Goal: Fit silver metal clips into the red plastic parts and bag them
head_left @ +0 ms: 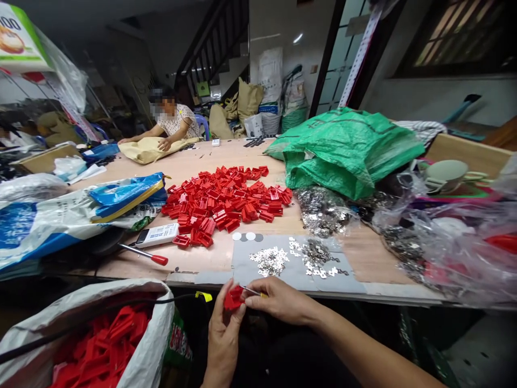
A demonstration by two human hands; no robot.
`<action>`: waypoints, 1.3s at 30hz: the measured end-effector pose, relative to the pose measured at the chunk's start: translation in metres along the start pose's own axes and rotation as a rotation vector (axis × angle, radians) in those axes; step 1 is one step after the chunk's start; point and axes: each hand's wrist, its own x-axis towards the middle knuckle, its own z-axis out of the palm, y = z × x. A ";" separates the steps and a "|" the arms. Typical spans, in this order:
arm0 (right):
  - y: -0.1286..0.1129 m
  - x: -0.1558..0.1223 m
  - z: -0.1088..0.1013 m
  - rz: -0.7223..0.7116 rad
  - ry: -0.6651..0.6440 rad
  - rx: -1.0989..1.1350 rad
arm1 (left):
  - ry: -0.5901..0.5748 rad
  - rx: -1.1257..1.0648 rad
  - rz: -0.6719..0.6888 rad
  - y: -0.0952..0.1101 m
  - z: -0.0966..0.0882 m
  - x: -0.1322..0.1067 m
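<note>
My left hand (223, 332) is closed round a small red plastic part (233, 297), held just below the table's near edge. My right hand (278, 299) pinches a thin tool with a yellow handle (256, 292) against that part. On the table in front lies a big heap of the same red plastic parts (226, 202). Small silver metal clips (270, 260) lie scattered on a grey mat (291, 275) right above my hands.
A white sack (151, 345) of red parts stands at lower left. A screwdriver with a red handle (146, 254) and a white remote-like device (157, 235) lie left of the heap. Green bag (347, 145), clear plastic bags (452, 242) right. Another person (173, 121) works at the far end.
</note>
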 end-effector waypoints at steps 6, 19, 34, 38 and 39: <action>0.009 -0.012 -0.047 0.018 0.268 -0.334 | 0.027 0.103 0.090 -0.005 -0.001 0.001; 0.034 -0.007 -0.127 0.358 0.641 -1.107 | -0.043 -0.111 -0.033 -0.015 0.000 -0.002; -0.034 0.016 -0.085 -0.167 0.508 -0.588 | -0.133 -0.215 -0.059 -0.021 0.011 0.000; -0.127 0.026 -0.041 -0.486 0.370 -0.290 | -0.171 -0.148 0.068 0.016 0.017 -0.002; -0.141 0.027 -0.035 -0.526 0.350 -0.256 | -0.143 -0.139 0.122 0.026 0.018 -0.001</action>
